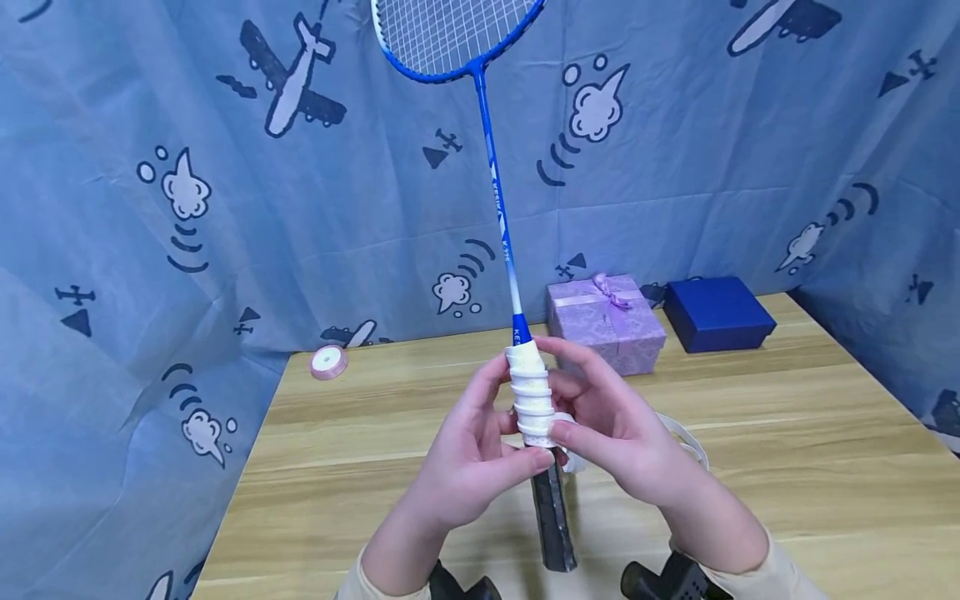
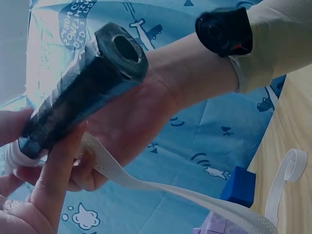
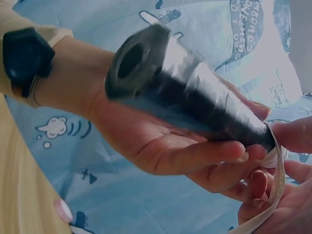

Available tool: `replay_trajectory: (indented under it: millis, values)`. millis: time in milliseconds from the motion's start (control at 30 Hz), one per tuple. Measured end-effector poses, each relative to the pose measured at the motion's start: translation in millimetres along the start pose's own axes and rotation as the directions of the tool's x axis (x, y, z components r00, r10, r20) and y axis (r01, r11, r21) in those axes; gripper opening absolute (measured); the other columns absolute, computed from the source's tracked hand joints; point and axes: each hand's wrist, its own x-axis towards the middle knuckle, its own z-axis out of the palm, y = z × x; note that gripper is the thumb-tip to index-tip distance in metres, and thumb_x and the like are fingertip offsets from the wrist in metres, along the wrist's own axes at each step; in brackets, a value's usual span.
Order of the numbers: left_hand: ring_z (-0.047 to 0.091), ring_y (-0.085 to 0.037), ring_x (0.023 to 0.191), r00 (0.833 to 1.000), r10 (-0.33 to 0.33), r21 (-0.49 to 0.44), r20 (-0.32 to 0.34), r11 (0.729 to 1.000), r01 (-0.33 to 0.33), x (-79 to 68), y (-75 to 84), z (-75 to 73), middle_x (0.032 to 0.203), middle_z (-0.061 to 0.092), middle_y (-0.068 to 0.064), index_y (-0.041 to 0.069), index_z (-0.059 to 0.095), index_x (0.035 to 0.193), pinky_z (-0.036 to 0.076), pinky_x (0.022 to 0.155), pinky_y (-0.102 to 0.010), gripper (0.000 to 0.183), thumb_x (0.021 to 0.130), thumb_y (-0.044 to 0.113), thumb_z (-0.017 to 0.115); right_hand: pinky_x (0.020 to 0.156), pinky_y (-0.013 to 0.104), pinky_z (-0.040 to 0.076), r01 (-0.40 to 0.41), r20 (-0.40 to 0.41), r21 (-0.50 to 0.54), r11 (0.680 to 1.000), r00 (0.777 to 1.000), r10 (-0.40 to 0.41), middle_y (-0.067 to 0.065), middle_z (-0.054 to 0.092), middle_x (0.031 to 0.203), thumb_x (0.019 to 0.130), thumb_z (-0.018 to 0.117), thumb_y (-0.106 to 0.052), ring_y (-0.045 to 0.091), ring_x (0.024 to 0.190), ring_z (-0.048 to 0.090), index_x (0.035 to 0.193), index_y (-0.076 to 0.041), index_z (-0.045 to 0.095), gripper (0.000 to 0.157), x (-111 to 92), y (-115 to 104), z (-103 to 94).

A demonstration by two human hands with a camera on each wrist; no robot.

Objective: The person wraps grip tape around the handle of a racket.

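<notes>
A blue and white badminton racket point(image 1: 495, 192) is held with its head up and its handle toward me. White grip tape point(image 1: 531, 392) winds in overlapping turns round the upper handle; the lower handle point(image 1: 553, 517) is bare black. My left hand point(image 1: 472, 454) grips the handle from the left, its thumb at the lowest white turn. From the right, my right hand point(image 1: 618, 417) pinches the tape at the same spot. The tape's loose length point(image 2: 141, 184) trails from the fingers in the left wrist view. The butt end point(image 3: 129, 61) faces the camera in the right wrist view.
On the wooden table point(image 1: 360, 467), a pink ribbon roll point(image 1: 328, 362) lies at the back left. A lilac gift box point(image 1: 606, 325) with a bow stands behind the hands, beside a dark blue box point(image 1: 718, 315). A blue patterned curtain point(image 1: 300, 208) hangs behind and at both sides.
</notes>
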Motion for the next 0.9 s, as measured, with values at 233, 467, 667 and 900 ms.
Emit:
replay_trajectory:
  millis: [233, 467, 667, 900]
  values:
    - [0.067, -0.016, 0.101, 0.999, -0.006, 0.176, -0.053, 0.984, 0.015, -1.3, 1.9, 1.0, 0.149, 0.040, -0.023, 0.010, 0.030, 0.160, 0.067, 0.073, -0.039, 0.084, 0.089, -0.013, 0.067, 0.071, 0.024, 0.056, -0.010, -0.086, -0.120, 0.993, 0.996, 0.000, 0.012, 0.060, 0.120, 0.095, 0.052, 0.021, 0.018, 0.095, 0.058, 0.159, -0.001, 0.025, 0.072, 0, 0, 5.3]
    - [0.068, -0.015, 0.080, 0.961, -0.117, 0.458, -0.252, 0.860, 0.225, -1.7, 6.0, 12.4, 0.132, 0.055, 0.000, 0.035, 0.043, 0.152, 0.064, 0.057, -0.035, 0.084, 0.086, 0.006, 0.083, 0.070, 0.025, 0.056, -0.026, -0.204, -0.267, 0.963, 0.978, -0.030, 0.018, 0.059, 0.115, 0.090, 0.059, 0.023, 0.018, 0.091, 0.060, 0.155, -0.004, 0.033, 0.076, 1, 4, 10.4]
    - [0.070, -0.014, 0.083, 0.955, -0.168, 0.321, -0.243, 0.916, 0.242, -2.9, 9.1, 12.2, 0.133, 0.047, -0.005, 0.031, 0.044, 0.151, 0.065, 0.059, -0.043, 0.082, 0.086, -0.003, 0.079, 0.072, 0.025, 0.055, -0.114, -0.227, -0.259, 0.959, 0.972, 0.054, 0.018, 0.058, 0.115, 0.091, 0.062, 0.018, 0.020, 0.091, 0.058, 0.155, -0.004, 0.034, 0.073, 1, 2, 12.5]
    - [0.070, -0.018, 0.101, 0.979, -0.155, 0.119, -0.135, 0.978, 0.171, -2.7, 7.0, 8.1, 0.141, 0.045, -0.015, 0.019, 0.038, 0.155, 0.066, 0.073, -0.039, 0.082, 0.087, -0.013, 0.072, 0.079, 0.026, 0.051, -0.036, -0.156, -0.201, 0.979, 0.988, 0.004, 0.015, 0.057, 0.117, 0.093, 0.053, 0.021, 0.020, 0.094, 0.055, 0.156, -0.001, 0.032, 0.069, 0, 0, 10.9]
